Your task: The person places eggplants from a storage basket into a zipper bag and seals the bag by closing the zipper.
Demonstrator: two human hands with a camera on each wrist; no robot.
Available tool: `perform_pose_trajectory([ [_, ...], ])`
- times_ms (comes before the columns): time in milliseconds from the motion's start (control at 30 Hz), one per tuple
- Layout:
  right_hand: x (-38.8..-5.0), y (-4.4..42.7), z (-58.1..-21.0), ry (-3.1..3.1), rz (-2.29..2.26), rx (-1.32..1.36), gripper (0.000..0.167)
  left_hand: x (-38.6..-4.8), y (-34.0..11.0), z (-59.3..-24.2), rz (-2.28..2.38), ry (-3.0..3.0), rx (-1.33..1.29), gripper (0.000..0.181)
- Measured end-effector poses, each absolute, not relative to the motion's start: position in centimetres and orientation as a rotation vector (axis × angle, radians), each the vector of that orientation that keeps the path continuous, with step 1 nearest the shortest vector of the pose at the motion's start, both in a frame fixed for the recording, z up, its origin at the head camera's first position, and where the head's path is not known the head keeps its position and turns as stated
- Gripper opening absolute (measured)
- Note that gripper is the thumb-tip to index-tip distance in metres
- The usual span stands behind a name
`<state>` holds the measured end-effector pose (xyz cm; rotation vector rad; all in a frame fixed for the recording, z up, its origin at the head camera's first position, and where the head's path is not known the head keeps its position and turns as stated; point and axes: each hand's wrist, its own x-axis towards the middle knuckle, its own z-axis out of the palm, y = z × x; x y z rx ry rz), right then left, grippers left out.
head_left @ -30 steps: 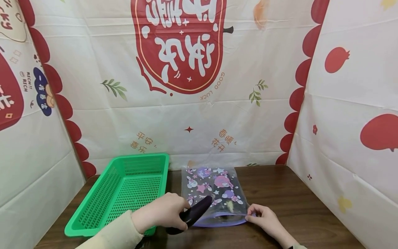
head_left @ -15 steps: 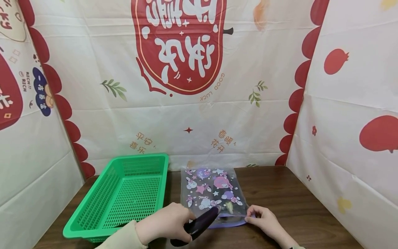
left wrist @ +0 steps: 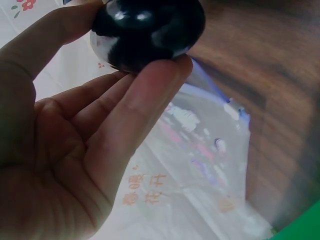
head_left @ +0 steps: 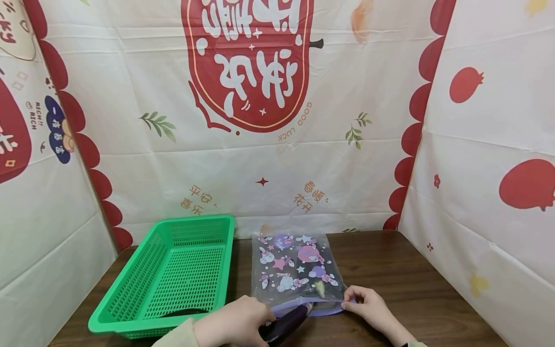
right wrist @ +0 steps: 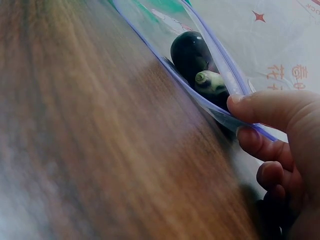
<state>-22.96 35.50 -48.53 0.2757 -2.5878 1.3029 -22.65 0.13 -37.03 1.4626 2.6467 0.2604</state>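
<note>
In the head view, my left hand (head_left: pixel 236 324) grips a dark purple eggplant (head_left: pixel 285 326), its far tip at the mouth of a clear printed zip bag (head_left: pixel 284 270). The left wrist view has the eggplant's glossy rounded end (left wrist: pixel 150 32) between thumb and fingers. My right hand (head_left: pixel 368 306) pinches the right end of the bag's purple zip edge (head_left: pixel 334 311). Through the gaping mouth, the right wrist view reveals dark glossy eggplant (right wrist: pixel 190 52) and a pale green stem end (right wrist: pixel 210 82); whether these are separate eggplants I cannot tell.
A green slotted basket (head_left: pixel 230 270) stands left of the bag, with a dark, long thing (head_left: pixel 184 312) at its near end. The brown wooden table (head_left: pixel 381 260) extends to the right. Printed white cloth (head_left: pixel 368 188) encloses the back and sides.
My left hand has moved right and nearer the table's front with the eggplant. The eggplant's tip has gone from over the bag's printed face to its mouth. My right hand stays put.
</note>
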Motion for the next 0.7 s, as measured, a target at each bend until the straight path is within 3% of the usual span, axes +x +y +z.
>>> perform_pose_trajectory([
  [700, -23.0, 35.5, -48.4, -2.614, 1.322, 0.206, 0.014, -23.6, 1.1, -38.2, 0.252, 2.725, 1.42, 0.031],
])
